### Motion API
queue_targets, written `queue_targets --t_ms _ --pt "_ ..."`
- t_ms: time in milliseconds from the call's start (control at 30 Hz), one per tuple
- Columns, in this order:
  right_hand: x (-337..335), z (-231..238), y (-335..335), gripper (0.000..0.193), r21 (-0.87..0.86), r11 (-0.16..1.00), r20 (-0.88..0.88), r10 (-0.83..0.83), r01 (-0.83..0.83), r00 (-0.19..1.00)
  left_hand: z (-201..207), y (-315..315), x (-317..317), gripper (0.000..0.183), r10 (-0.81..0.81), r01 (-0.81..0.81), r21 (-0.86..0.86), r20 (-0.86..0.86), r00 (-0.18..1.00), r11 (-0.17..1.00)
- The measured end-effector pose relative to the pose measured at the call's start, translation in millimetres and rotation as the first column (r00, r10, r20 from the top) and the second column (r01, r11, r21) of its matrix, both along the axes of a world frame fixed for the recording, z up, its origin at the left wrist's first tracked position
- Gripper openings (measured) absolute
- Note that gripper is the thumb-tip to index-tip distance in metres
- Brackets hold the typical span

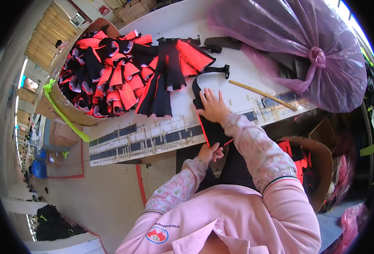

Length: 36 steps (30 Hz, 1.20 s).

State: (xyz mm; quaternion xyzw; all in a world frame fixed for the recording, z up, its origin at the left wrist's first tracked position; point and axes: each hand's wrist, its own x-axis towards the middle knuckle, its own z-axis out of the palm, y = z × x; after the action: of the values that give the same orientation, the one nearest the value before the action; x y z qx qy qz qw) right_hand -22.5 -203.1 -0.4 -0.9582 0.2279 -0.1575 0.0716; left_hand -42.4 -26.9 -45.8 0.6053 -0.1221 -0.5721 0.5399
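Note:
A black fabric piece [215, 132] with thin orange edging lies over the table's front edge. At its far end a black strap runs to a small black buckle [227, 71]. My right hand [213, 106] rests flat on its upper part, fingers spread. With fingers closed, my left hand [210, 153] holds its near lower edge, below the tabletop. Left of my hands, a few black and bright orange fabric pieces [163, 91] with black straps lie on the table.
A cardboard box [53, 111] packed with similar orange and black pieces stands at the left. A wooden stick [263, 95] lies to the right on the white table [244, 75]. Behind it sits a knotted purple plastic bag [295, 51]. Another box [320, 169] is beside my right arm.

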Motion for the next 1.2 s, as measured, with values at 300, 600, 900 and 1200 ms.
queue_targets --t_ms 300,600,900,1200 --pt "-145.4 62.6 88.7 0.044 -0.090 0.982 -0.047 0.160 -0.164 0.986 36.5 1.3 -6.6 0.038 0.018 -0.030 -0.076 -0.147 0.989 0.997" --pt "-191.3 36.1 53.9 0.027 0.853 0.221 0.495 -0.628 -0.473 0.600 71.0 -11.5 8.6 0.045 -0.127 0.042 -0.290 -0.280 0.952 0.956" --pt "-203.8 -4.8 77.1 0.033 0.713 -0.265 0.265 -0.755 -0.649 0.599 109.3 -52.6 11.7 0.030 0.224 -0.458 -0.533 -0.446 0.867 0.711" --pt "-201.8 -33.7 71.9 0.029 0.647 -0.366 0.293 -0.691 -0.669 0.661 124.8 -47.5 -2.5 0.025 0.316 -0.410 -0.587 -0.261 0.912 0.699"
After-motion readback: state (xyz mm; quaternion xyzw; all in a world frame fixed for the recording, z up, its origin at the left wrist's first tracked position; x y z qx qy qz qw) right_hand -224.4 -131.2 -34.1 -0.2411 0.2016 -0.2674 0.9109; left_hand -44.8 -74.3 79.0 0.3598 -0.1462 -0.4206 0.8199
